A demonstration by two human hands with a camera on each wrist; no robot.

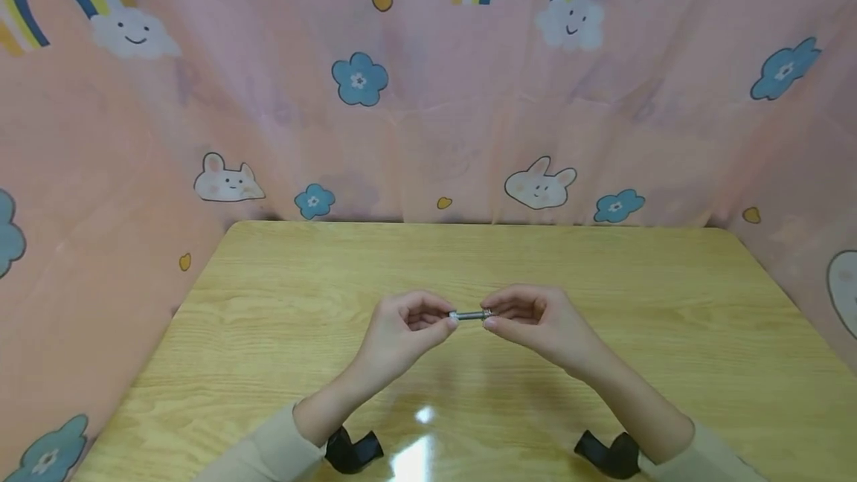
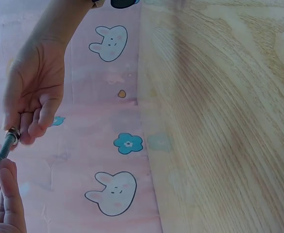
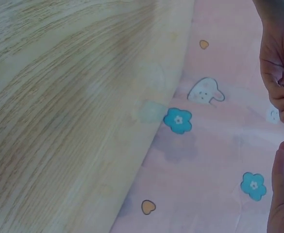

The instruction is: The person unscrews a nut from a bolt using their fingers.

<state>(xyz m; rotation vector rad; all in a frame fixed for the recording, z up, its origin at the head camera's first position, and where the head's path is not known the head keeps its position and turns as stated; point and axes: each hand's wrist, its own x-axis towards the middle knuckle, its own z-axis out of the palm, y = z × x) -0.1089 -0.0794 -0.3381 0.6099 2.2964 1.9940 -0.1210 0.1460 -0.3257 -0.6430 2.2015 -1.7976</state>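
A small silvery bolt [image 1: 472, 315] with a threaded shank is held level between the two hands, above the table. My left hand [image 1: 406, 327] pinches its left end between thumb and fingertips. At the other end, my right hand [image 1: 544, 323] pinches it in the same way. In the left wrist view the bolt's threads [image 2: 6, 144] show, with a wider ring-like piece [image 2: 13, 134] by the right hand's fingertips; whether that is a nut or a washer I cannot tell. Fingers cover both ends. The bolt is mostly out of frame in the right wrist view.
Beneath the hands lies a light wood-grain table [image 1: 321, 266]. A pink printed curtain [image 1: 428, 132] hangs behind it and along both sides. Black wrist mounts [image 1: 353, 452] are worn near the sleeve cuffs. Bright light reflects off the table's near part.
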